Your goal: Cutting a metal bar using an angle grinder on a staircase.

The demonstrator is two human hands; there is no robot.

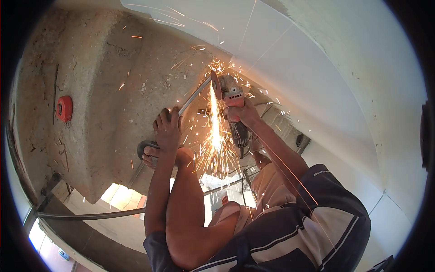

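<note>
Sparks stream down from a red-and-black angle grinder (238, 129), whose disc (215, 86) meets a slim metal bar (195, 94) near its upper end. My right hand (242, 111) is closed round the grinder's body. My left hand (167, 122) is closed on the bar, below and left of the disc. Just beneath that hand is a foot (149, 156) in a dark sandal, with a bare leg running down from it. Spark glare hides part of the contact between disc and bar.
Rough concrete steps (118, 81) with loose debris surround the work. A red tape measure (64, 109) lies at the left. A white wall (335, 81) rises along the right. A dark metal rail (90, 216) crosses the lower left, beside bright openings.
</note>
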